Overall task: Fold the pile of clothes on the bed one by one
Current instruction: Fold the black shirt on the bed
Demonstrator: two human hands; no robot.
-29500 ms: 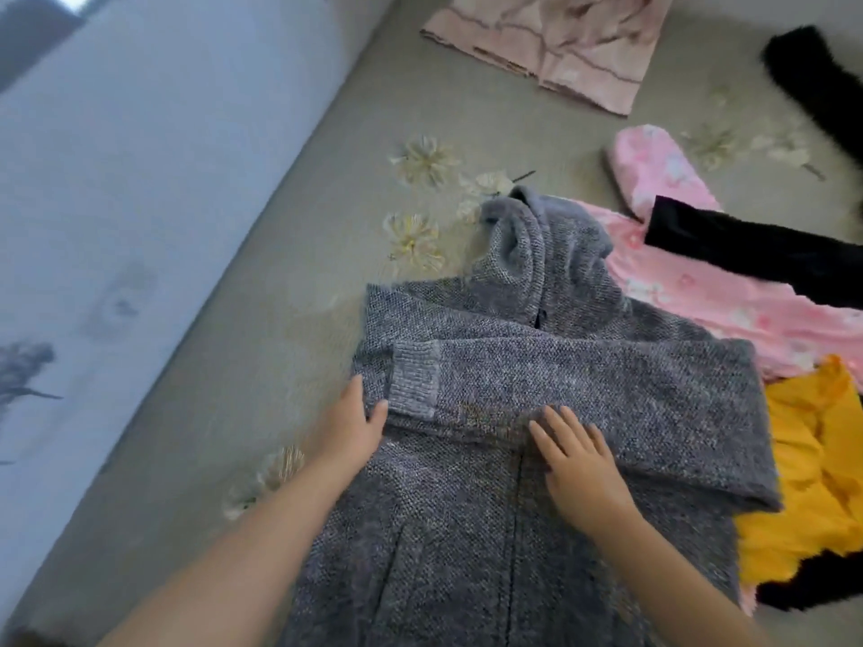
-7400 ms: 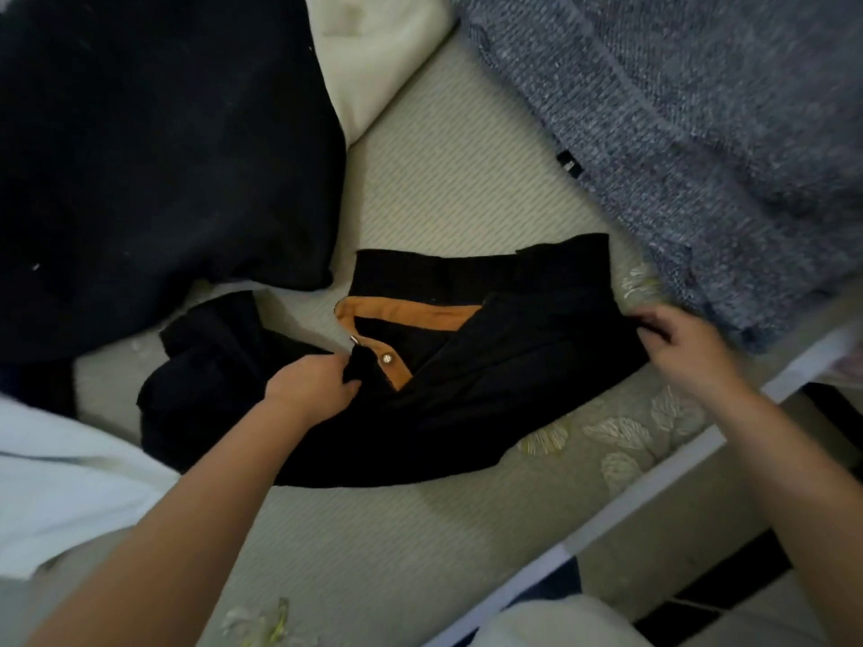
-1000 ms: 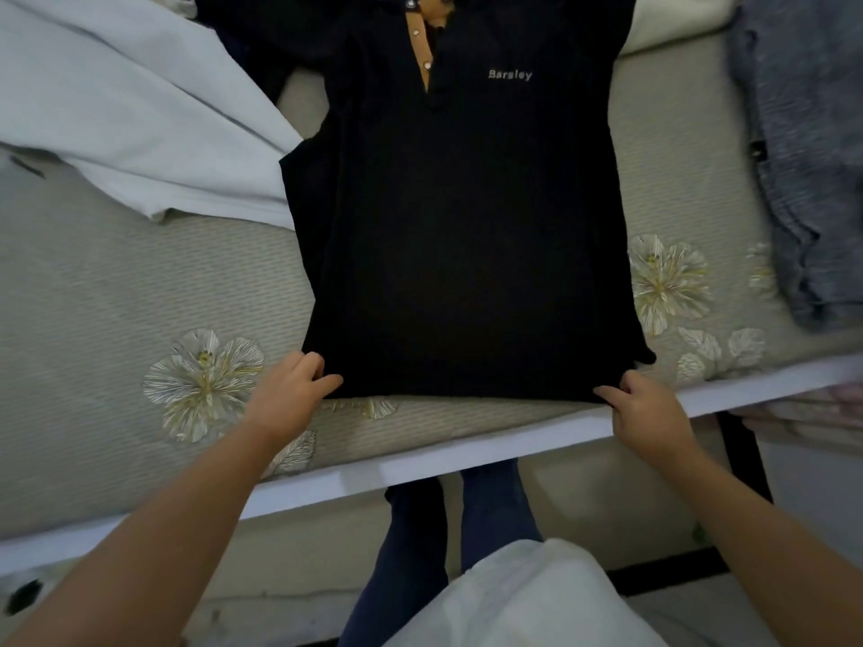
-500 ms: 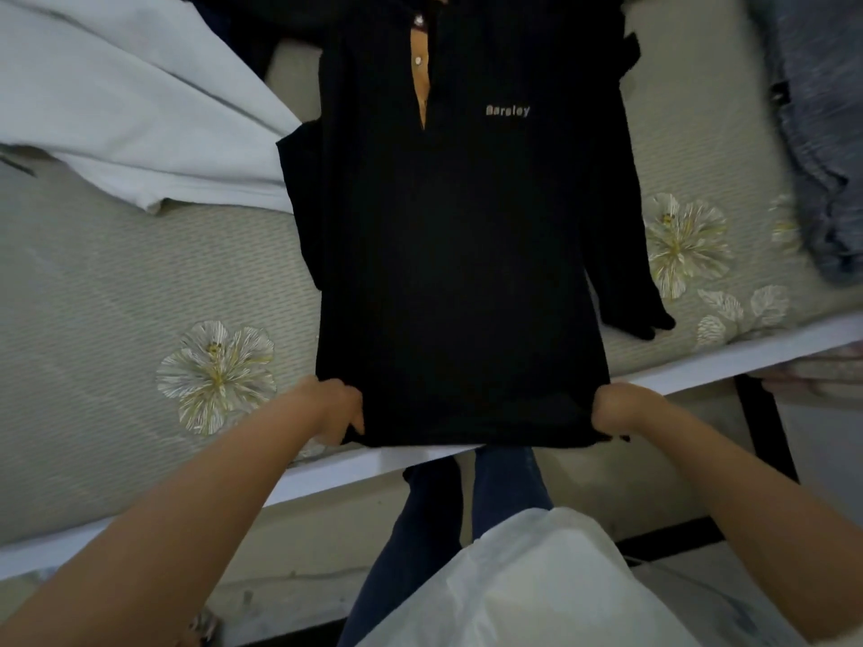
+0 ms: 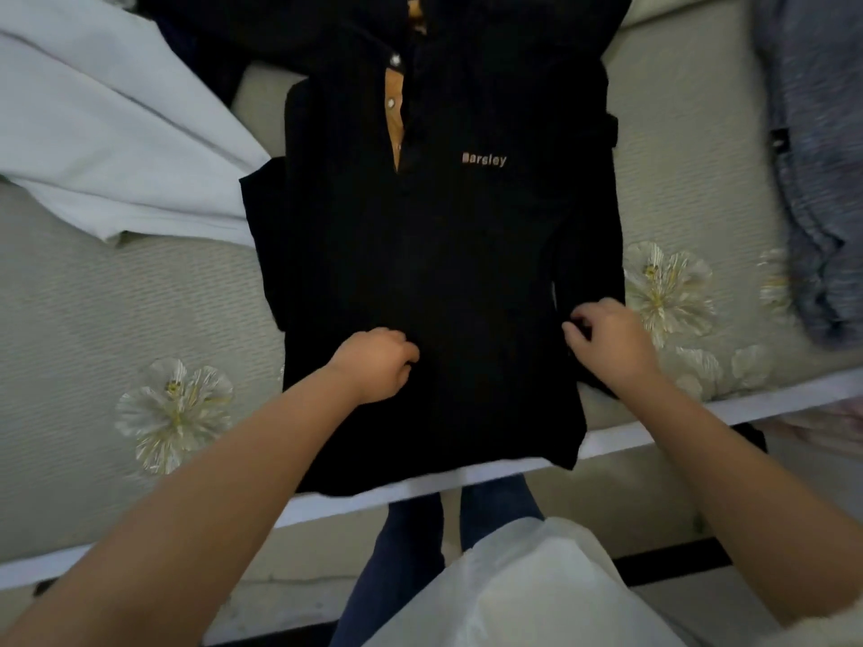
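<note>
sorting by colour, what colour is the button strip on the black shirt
Tan-orange placket on the black shirt, head view.

White cloth (image 5: 107, 133) left, grey sweater (image 5: 822, 156) right.

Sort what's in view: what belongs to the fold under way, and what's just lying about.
In the job:
black shirt
left hand
right hand

Lying about:
white cloth
grey sweater
bed

The black shirt (image 5: 434, 282) is matt, smooth cloth with a tan fabric placket (image 5: 395, 114) and small shiny snaps (image 5: 396, 60). The bed cover (image 5: 93, 310) is ribbed woven cloth with embroidered flowers. The grey knit (image 5: 812, 133) at far right looks coarse; the white cloth (image 5: 102, 133) at left is smooth.
</note>
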